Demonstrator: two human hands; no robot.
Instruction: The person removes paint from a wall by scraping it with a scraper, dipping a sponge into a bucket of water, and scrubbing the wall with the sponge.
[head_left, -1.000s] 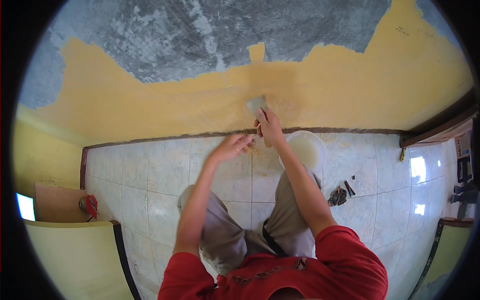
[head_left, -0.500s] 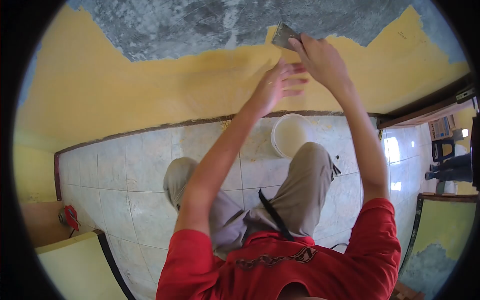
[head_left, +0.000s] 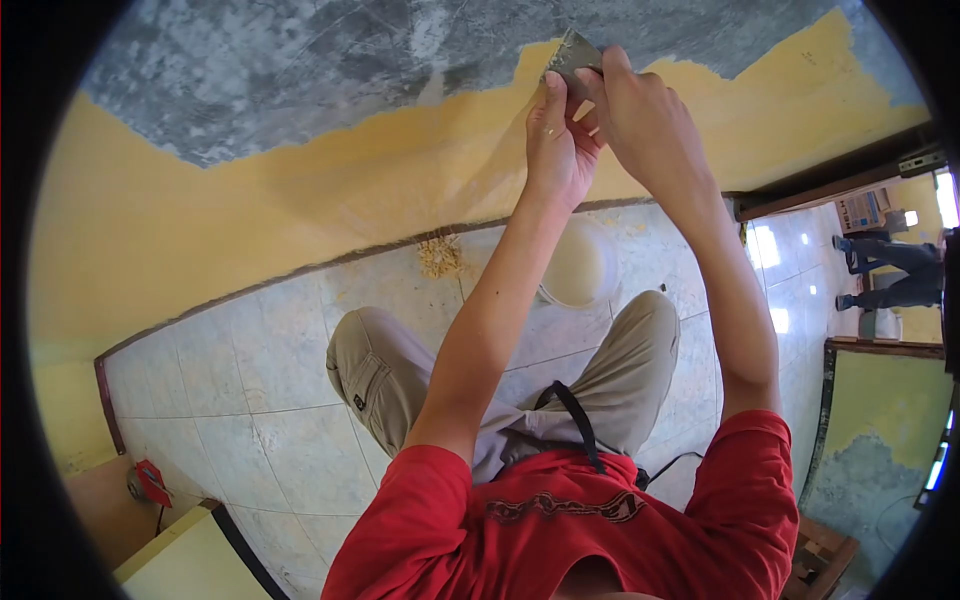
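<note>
A flat grey scraper [head_left: 574,62] is held up in front of the wall, its handle hidden. My right hand [head_left: 650,120] is closed around its near end, thumb lying along the blade. My left hand [head_left: 560,145] grips the blade's left edge, with the thumb on its face and the fingers curled behind. Yellow paint [head_left: 330,200] covers the lower wall. Above it is a bare grey patch [head_left: 300,70] with a ragged border, close to the scraper.
A white bucket [head_left: 607,270] stands on the tiled floor [head_left: 230,365] between my knees and the wall. Yellow flakes [head_left: 440,257] lie at the wall's foot. A red-and-grey object [head_left: 150,483] is at the far left. Another person's legs [head_left: 890,258] show beyond the doorway.
My left hand has risen from below the scraper and taken hold of its blade. The right hand keeps its grip. The view has shifted, and the other person's legs are now apart.
</note>
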